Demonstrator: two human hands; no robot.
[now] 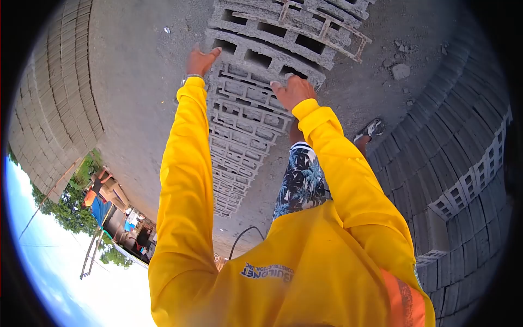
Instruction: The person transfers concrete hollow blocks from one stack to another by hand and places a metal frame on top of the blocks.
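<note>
A grey concrete hollow block lies across the near end of a group of similar blocks, its dark holes facing up. My left hand is at its left end, thumb apart from the fingers and the thumb tip at the block's corner. At the right end, my right hand has its fingers bent over the near edge by a hole, with the thumb against the near side. Some fingertips are hidden. A long row of hollow blocks runs below my hands toward my body.
Thin rods lie over the upper blocks. Stacked blocks stand at the left and right. Rubble lies on the ground at the upper right. A person is far off at the lower left. My shoe is right of the row.
</note>
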